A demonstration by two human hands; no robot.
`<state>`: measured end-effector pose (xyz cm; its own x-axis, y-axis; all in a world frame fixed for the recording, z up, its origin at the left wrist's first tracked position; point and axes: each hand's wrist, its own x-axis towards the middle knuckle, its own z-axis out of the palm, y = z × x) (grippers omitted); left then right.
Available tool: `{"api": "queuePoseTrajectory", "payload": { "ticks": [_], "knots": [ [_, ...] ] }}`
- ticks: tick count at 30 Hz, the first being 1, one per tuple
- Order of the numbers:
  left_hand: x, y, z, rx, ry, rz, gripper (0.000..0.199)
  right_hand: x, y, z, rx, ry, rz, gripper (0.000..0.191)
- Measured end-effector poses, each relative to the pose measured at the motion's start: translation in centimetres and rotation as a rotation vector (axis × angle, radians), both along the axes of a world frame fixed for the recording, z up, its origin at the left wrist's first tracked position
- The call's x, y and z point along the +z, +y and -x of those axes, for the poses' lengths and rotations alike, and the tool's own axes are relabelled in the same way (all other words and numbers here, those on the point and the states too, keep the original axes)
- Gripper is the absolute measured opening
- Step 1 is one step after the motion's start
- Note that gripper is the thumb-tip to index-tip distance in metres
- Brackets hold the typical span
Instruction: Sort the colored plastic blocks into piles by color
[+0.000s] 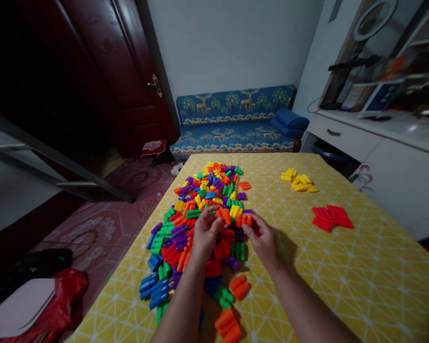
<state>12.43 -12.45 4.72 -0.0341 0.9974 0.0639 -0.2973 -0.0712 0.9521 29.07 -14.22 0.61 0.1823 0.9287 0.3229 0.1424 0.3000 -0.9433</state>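
Observation:
My left hand (204, 234) is closed on an orange toy building block (223, 216) above a long heap of coloured plastic blocks (178, 233). Close by on its right, my right hand (265, 238) pinches another orange block (243, 220). A small gap seems to lie between the two held blocks. Red, green, blue, purple and yellow pieces surround both hands, and the hands hide part of the heap. Nearer to me, an orange block (240, 287) and a further orange piece (229, 326) rest on the yellow tablecloth (307, 271).
A yellow group of blocks (302, 182) and a red group (332, 217) lie apart on the table's right side. Past the far edge stands a blue patterned sofa (232, 131). White cabinets (396, 166) line the right; a dark red door (121, 71) is at left.

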Motion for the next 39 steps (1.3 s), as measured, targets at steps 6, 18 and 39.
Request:
{"api": "queuePoseTrajectory", "payload": {
  "ticks": [6,18,39],
  "knots": [
    [-0.6,0.0,-0.2,0.06,0.1,-0.011,0.042,1.2,-0.8,-0.1,0.102,-0.029,-0.131,0.018],
    [-0.6,-0.4,0.1,0.028,0.563,-0.314,0.02,1.3,-0.4,0.1,-0.012,-0.023,-0.154,0.021],
    [-1.3,0.0,0.1,0.072,0.615,-0.326,0.018,-2.2,5.0,-7.8,-0.585,-1.054,0.193,0.071]
  ]
}}
